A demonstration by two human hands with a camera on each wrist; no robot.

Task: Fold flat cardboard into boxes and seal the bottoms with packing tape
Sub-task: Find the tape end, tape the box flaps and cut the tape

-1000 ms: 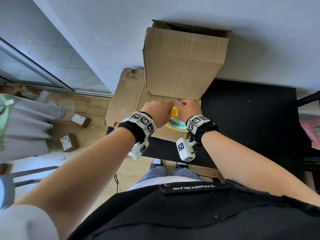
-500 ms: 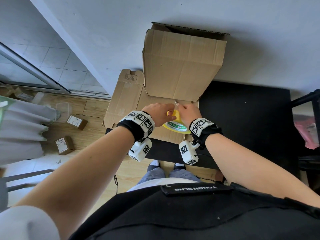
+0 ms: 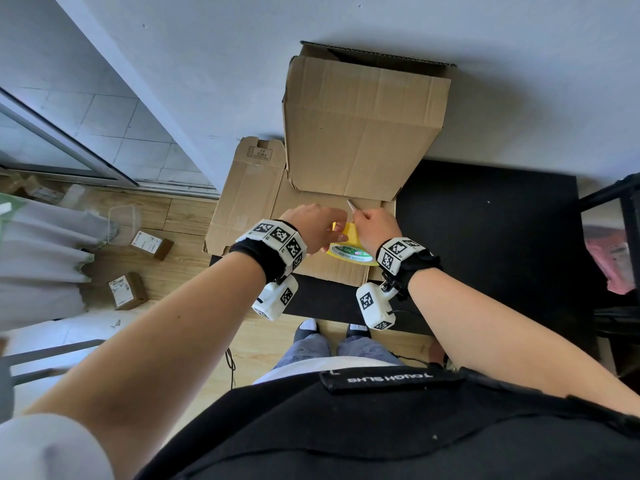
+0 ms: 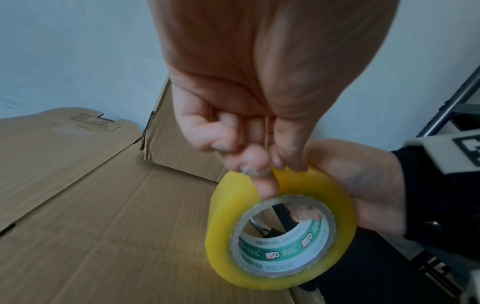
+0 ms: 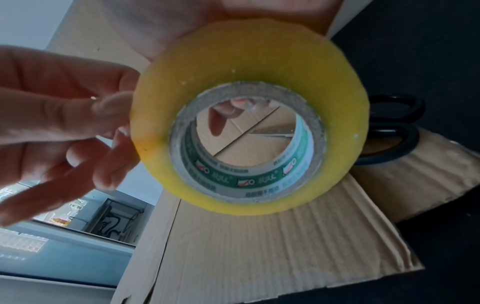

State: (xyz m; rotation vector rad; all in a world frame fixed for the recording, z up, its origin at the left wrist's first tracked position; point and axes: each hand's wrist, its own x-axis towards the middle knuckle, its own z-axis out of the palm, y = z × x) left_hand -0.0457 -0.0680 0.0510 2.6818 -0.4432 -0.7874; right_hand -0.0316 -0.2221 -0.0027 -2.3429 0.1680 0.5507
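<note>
A yellow tape roll (image 3: 349, 252) is held just above the flat cardboard (image 3: 249, 202) on the black table (image 3: 485, 237). My right hand (image 3: 360, 226) grips the roll (image 5: 259, 57) from the right, with a finger through its core. My left hand (image 3: 337, 230) has its fingers curled, and thumb and fingertip pinch at the top of the roll's (image 4: 228, 205) outer face. A folded box (image 3: 360, 133) stands behind, leaning on the wall. Scissors (image 5: 384, 123) lie on the cardboard beyond the hands, their tip (image 3: 350, 204) showing in the head view.
The table ends at the wall behind and at my legs in front. Small parcels (image 3: 126, 291) and a clear tub (image 3: 123, 223) lie on the wooden floor to the left. A black rack (image 3: 616, 188) stands at the right.
Both hands stay on the roll. More of the roll's side shows below them now, and the scissors' tip has come into sight behind the hands.
</note>
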